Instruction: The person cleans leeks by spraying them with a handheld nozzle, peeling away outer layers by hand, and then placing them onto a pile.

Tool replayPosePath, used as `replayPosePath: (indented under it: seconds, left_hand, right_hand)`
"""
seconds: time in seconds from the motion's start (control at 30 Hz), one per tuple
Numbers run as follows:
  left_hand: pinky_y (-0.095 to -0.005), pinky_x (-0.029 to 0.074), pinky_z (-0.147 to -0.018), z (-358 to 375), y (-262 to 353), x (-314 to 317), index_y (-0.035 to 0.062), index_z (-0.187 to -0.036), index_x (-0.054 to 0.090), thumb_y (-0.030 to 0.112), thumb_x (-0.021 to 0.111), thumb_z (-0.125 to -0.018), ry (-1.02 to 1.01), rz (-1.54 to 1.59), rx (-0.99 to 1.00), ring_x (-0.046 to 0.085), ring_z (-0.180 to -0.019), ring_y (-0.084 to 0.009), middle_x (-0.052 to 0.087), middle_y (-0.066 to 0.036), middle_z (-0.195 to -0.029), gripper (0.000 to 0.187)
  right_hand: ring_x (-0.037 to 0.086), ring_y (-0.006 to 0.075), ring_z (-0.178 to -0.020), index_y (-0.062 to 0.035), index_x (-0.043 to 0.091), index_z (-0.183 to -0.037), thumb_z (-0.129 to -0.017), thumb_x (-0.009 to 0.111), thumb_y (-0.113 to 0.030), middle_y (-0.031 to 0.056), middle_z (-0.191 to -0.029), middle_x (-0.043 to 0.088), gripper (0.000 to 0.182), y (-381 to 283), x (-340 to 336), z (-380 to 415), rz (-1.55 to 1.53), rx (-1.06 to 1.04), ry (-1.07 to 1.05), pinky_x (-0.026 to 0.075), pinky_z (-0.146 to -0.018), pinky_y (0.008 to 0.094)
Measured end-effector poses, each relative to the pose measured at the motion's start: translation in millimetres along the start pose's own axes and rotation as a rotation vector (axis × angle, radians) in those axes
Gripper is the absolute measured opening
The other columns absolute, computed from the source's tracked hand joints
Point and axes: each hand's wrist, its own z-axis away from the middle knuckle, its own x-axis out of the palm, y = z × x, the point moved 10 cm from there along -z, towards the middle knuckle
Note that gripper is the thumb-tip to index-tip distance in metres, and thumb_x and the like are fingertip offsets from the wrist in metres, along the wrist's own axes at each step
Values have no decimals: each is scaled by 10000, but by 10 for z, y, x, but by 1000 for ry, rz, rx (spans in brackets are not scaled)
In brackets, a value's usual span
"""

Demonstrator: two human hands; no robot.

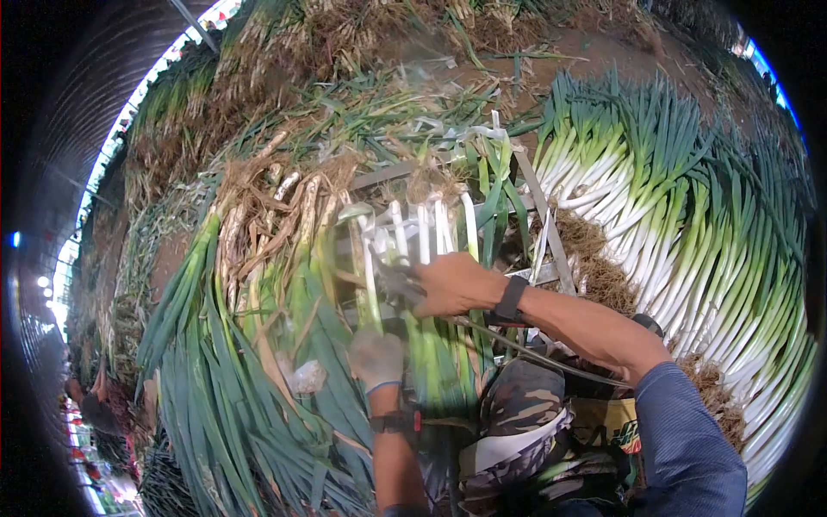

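Observation:
My left hand, in a pale glove and blurred by motion, is closed round a large green onion whose white stalk points away from me. My right hand grips a dark, blurred tool that looks like an air blow gun, close beside that stalk. A thin hose runs from below this hand toward my right side. Several cleaned green onions lie side by side on a metal frame just beyond my hands. Unpeeled green onions with dry skins and roots are heaped to the left.
A long row of white-stalked green onions fills the right side. Rooty bundles are piled at the back. Loose leaf scraps cover the ground beyond the frame. My camouflage-clad leg is below the frame.

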Motion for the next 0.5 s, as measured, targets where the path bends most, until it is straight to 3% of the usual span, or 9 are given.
replayPosePath:
  seconds: [0.07,0.17,0.27,0.37,0.47,0.5]
  left_hand:
    - [-477,571,-737,-11,2,-35,53,-837,692,239,675,-777,-33,6,-28,704,-801,-375,707,-174,-861,197]
    - [-485,569,-772,-26,0,-12,39,-864,700,235,685,-780,-106,45,-71,708,-849,-390,719,-192,-893,214]
    - [-502,566,-791,4,-44,-70,40,-917,711,242,695,-788,-122,114,-71,706,-884,-410,726,-210,-930,240]
    - [-519,562,-796,32,-105,-169,58,-978,716,241,700,-793,-113,275,-85,697,-897,-432,723,-217,-949,261]
    - [-528,557,-796,74,-52,-305,72,-1021,715,262,702,-818,-173,361,-103,691,-902,-441,722,-213,-962,277]
    - [-529,556,-796,96,-36,-318,75,-1032,714,272,702,-831,-203,369,-106,690,-904,-443,723,-210,-968,282]
  right_hand:
    - [712,455,-783,17,693,-1108,-759,689,-422,267,-832,720,561,-14,34,74,10,2,-44,571,-719,522]
    - [725,442,-803,18,738,-820,-702,715,-367,250,-802,721,403,-14,-75,22,23,33,57,581,-752,503]
    - [722,443,-804,27,732,-841,-698,717,-365,249,-806,722,417,133,7,-161,5,62,161,577,-772,508]
    - [720,446,-798,31,728,-880,-706,711,-371,249,-809,722,439,86,-82,27,-25,57,94,577,-763,507]
    - [696,464,-737,6,691,-1115,-757,714,-470,262,-768,699,596,31,-36,349,-5,16,-54,550,-691,546]
    - [690,472,-742,25,682,-1120,-737,734,-481,269,-765,691,636,24,-26,479,-7,49,-127,546,-707,556]
